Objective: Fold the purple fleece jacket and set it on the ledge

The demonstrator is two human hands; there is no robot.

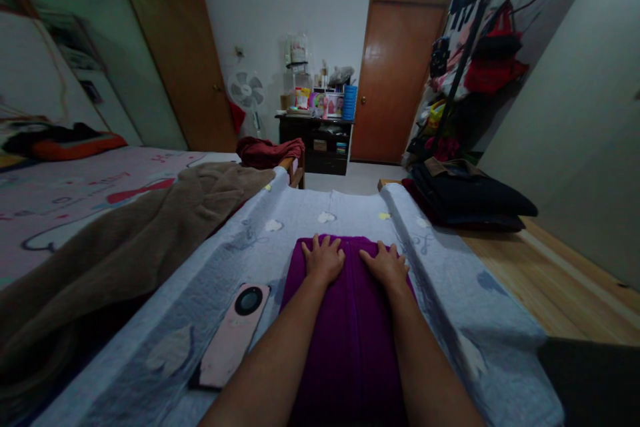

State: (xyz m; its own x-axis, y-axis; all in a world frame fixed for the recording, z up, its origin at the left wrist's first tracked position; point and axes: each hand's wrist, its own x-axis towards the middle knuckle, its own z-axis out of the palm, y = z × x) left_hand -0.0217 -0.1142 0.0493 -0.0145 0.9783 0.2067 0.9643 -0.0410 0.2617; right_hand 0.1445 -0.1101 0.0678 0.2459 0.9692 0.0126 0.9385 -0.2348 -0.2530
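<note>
A purple garment (353,340), folded into a long panel with a seam down its middle, lies on a light blue patterned sheet (327,203). My left hand (324,261) rests palm down near the garment's far left corner, fingers spread. Near the far right corner, my right hand (387,265) presses flat on the cloth with its fingers apart. Neither hand grips the fabric. The garment's near end runs out of the picture between my forearms. To the left of my left forearm, a pink phone (235,337) with a round black camera ring lies on the sheet.
A brown blanket (200,207) is heaped at the left beside a pink bed cover (90,193). Dark folded clothes (465,190) are stacked on a wooden board (520,267) at the right. A black cabinet (327,163), a fan (247,90) and a door (395,73) stand at the back.
</note>
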